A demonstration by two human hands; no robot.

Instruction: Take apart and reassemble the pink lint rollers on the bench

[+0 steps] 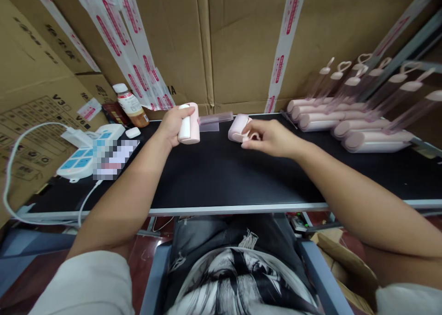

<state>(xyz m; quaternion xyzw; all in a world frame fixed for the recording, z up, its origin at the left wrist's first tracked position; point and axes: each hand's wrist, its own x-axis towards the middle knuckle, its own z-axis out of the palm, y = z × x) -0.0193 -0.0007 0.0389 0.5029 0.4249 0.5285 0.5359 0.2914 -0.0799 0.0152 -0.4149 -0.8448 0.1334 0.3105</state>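
Observation:
My left hand (172,124) is closed around a pink-and-white rounded body (193,124). A clear pink flat tube (217,118) sticks out from it to the right, over the black tabletop. My right hand (267,136) has thumb and fingers pinched on a small pale pink looped strap (254,135). Against those fingertips, on the left, is a pale lilac-pink rounded piece (238,127). Whether strap and piece are joined cannot be made out. A gap separates this piece from the tube's end.
Several pink-and-white bodies (376,142) lie at the right, their clear tubes rising to looped caps (412,85). At the left are a power strip (81,160), a blurred-out phone (115,160), a white case (133,132) and a bottle (130,104). Cardboard boxes (241,43) wall the back.

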